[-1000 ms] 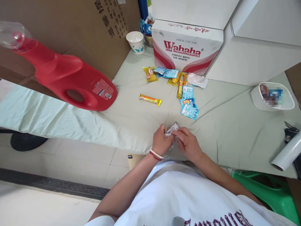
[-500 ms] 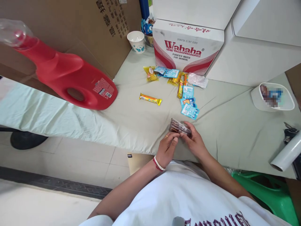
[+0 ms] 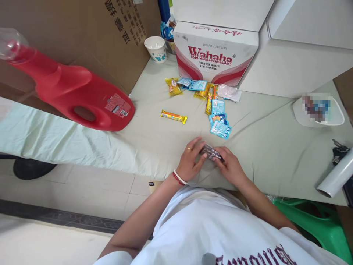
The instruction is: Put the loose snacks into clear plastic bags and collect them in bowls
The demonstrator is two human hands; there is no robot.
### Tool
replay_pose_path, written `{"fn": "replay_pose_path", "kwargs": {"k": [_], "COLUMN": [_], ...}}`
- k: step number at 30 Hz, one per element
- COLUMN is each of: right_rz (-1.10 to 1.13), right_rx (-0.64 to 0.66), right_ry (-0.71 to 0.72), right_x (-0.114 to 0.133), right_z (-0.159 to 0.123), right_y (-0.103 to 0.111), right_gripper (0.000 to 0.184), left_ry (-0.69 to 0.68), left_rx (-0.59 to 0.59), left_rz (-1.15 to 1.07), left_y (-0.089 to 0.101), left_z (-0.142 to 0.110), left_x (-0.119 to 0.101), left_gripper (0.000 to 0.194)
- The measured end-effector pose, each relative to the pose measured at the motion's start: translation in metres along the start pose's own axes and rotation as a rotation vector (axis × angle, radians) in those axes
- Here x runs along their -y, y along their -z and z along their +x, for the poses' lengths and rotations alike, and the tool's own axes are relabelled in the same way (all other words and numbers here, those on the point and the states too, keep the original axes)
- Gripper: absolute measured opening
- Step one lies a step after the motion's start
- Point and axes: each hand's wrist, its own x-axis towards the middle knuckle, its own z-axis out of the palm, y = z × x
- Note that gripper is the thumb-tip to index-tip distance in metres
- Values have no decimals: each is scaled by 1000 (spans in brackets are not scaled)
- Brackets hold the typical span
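Red jug, clear top cut off at left; paper cup, partly hiding a small container of blue packets; yellow bar, flat on cloth; left hand, thumb and fingers bent, slightly parted, gripping one end of dark packet, its ends covered, lettering only partly legible, above the cloth's near edge; right hand, fingers curled, thumb pressed to the other end; white tub, contents pixelated; white roll, cut off at right
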Motion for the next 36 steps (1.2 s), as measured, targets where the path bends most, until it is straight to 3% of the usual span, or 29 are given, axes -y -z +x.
{"fn": "replay_pose_path", "kwargs": {"k": [2,4,8,11,16,18,20,23,25,26,28,30,32,36], "right_rz": [268,543,781,797,703,625,532,379,242,162,65,8,-73,-356], "right_rx": [-28,-20,41,49,30,-125,-382,-832,-1135,-1227,-1216,-1154,-1099,-1006], "right_ry": [-178,-319,-394,-367,-330,-342,-363,-354,-385,-483,-688,-786,-815,-792], "right_x": [-2,-3,-4,-4,-7,-20,-42,-86,-116,-130,-154,-170,-182,-195], "right_z": [1,1,0,-5,-14,-13,-10,-1,13,23,45,66,81,86], "right_y": [4,6,5,7,26,56,109,221,296,327,371,390,393,392], "right_gripper": [36,42,47,48,47,48,52,51,34,24,11,11,16,28], "left_ry": [175,369,554,618,529,472,420,371,336,295,167,11,-98,-162], "left_rx": [-96,-74,-25,-63,83,81,-10,-143,-144,-146,-173,-193,-184,-162], "left_rz": [-246,-523,-848,-919,-715,-505,-224,204,415,475,553,608,654,663], "left_y": [0,-3,-15,-23,-20,-7,12,42,54,57,55,48,43,43], "left_z": [0,3,13,20,16,8,-4,-26,-39,-44,-49,-48,-44,-40], "left_x": [-1,-5,-16,-24,-31,-23,-7,21,35,39,44,44,43,40], "left_gripper": [50,56,56,55,51,46,46,45,39,38,33,26,20,17]}}
